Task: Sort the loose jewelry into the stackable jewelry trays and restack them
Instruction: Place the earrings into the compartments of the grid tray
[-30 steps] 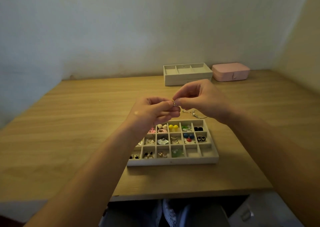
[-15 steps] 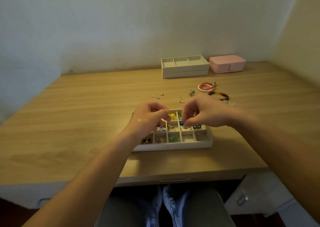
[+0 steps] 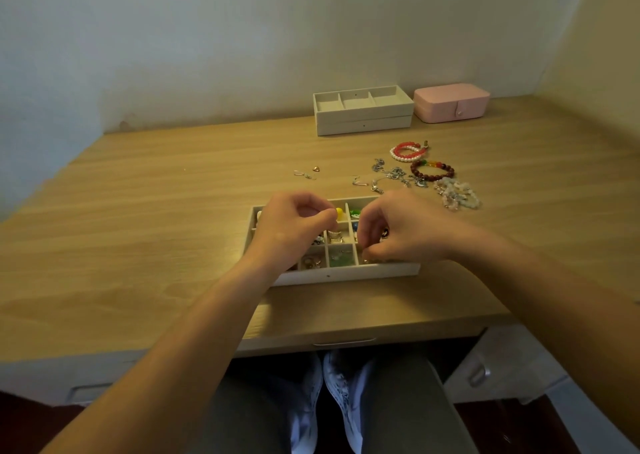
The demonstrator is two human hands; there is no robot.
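A white compartment tray [image 3: 346, 273] with many small cells of earrings and beads sits near the desk's front edge. My left hand [image 3: 294, 225] hovers over its left half with fingers curled together. My right hand [image 3: 398, 228] reaches down into a front-right cell, fingertips pinched; whatever small piece they hold is too tiny to make out. Loose jewelry lies behind the tray: a red and pearl bracelet [image 3: 408, 151], a dark red bead bracelet [image 3: 431, 170], a pale stone bracelet [image 3: 457, 195], silver chains [image 3: 391, 174] and small earrings [image 3: 306, 174].
Two stacked white trays [image 3: 363, 115] stand at the back of the desk, with a closed pink jewelry box [image 3: 452, 102] to their right. The wall runs behind them. A drawer handle [image 3: 343, 342] shows under the desk's front edge, my knees below.
Both hands came down from a raised pinch together above the tray and parted; the right hand now dips into a front-right cell. The camera tilted down, revealing the loose jewelry.
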